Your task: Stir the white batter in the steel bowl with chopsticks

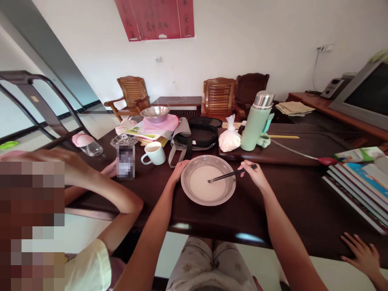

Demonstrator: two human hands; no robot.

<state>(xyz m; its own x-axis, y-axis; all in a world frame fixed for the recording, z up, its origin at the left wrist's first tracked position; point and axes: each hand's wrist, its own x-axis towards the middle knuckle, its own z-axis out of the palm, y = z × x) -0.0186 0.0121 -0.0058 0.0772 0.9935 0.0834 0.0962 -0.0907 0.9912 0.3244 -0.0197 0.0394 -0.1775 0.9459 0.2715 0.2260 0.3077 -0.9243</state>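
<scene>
A wide metal bowl (185, 186) holding a milky white liquid (206, 190) sits near the front edge of the dark table. My left hand (179, 169) grips its left rim, with the fingertips partly hidden. In my right hand (253, 173), closed at the bowl's right side, is a pair of dark chopsticks (227, 175). Their tips dip into the liquid near the middle. Behind the bowl stand a tied plastic bag of white powder (229, 139) and a pale green thermos (255, 127). To the left is a white mug (155, 153).
At left, another person's bent arm (106, 188) rests by a phone (125, 162). Another person's hand (362, 252) lies at the right table edge, below stacked books (357, 194). A black and grey bag (200, 135) and a steel basin (155, 114) are farther back.
</scene>
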